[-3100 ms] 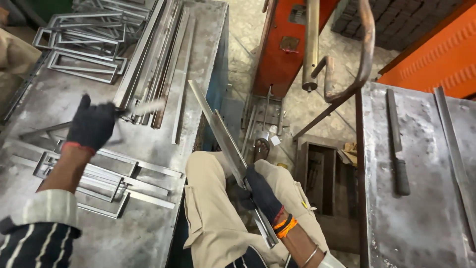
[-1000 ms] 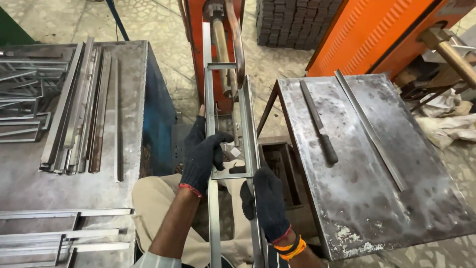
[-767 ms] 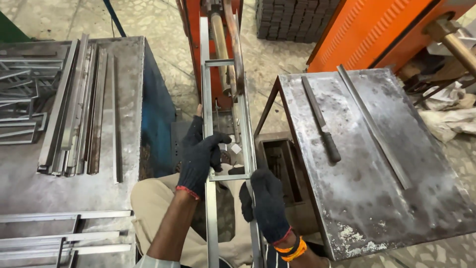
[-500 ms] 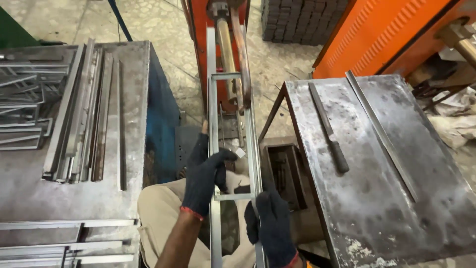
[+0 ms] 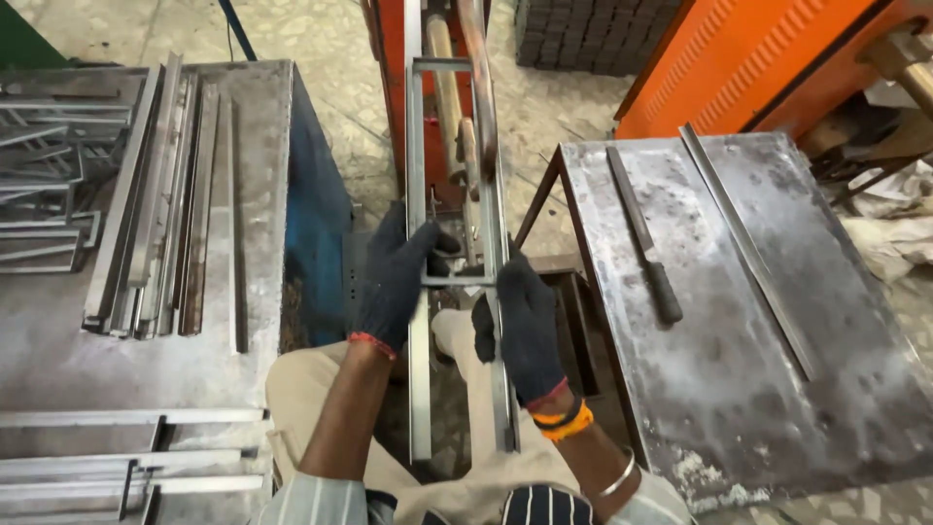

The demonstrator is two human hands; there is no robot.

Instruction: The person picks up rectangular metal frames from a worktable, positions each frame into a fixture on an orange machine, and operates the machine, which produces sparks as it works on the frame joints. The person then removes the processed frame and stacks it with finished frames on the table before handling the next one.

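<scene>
Between the two steel tables I have one ladder-shaped metal frame (image 5: 420,175) in both gloved hands: two long rails, with two cross rungs that I can count. My left hand (image 5: 397,282) is wrapped tight around the left rail, thumb hooked over the lower rung; my right hand (image 5: 525,326) is clamped on the right rail just below that rung. The frame runs from my lap up to the orange machine (image 5: 394,58) ahead.

On the left table (image 5: 58,360) lies one bundle of loose flat bars (image 5: 160,194), several welded frames (image 5: 39,185) at the far edge and more frames (image 5: 126,457) along the near edge. The right table (image 5: 739,389), scuffed and stained, carries one dark-handled tool (image 5: 643,233) and one long angle strip (image 5: 748,248). The floor is pale, speckled stone; an orange cabinet (image 5: 768,58) stands behind. I see no labels or signs.
</scene>
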